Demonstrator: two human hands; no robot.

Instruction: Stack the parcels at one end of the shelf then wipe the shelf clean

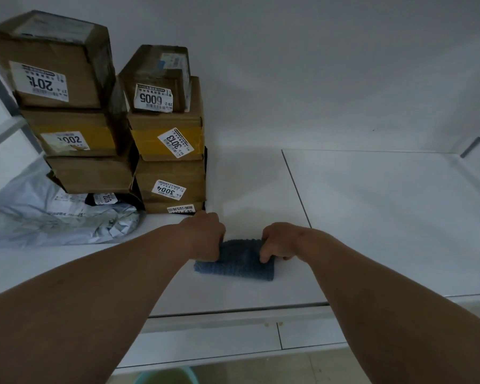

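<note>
1. The left hand [205,234] has its grip clamped on the left end of a folded blue cloth [239,261].
2. The right hand [280,242] pinches its right end.
3. The cloth lies on the white shelf [372,217].
4. Parcels [166,145] are stacked at the shelf's left end.

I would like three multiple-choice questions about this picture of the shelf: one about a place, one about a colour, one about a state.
1. Where do the stacked parcels stand on the shelf?
A. at its left end
B. at its right end
C. in the middle

2. What colour is the cloth?
A. red
B. blue
C. yellow

3. What do the hands do with the cloth?
A. only the left hand grips it
B. neither touches it
C. both grip it

Answers:
1 A, the boxes rise at the left.
2 B, it is blue on the white shelf.
3 C, the left hand and the right hand each curl round one end.
</note>
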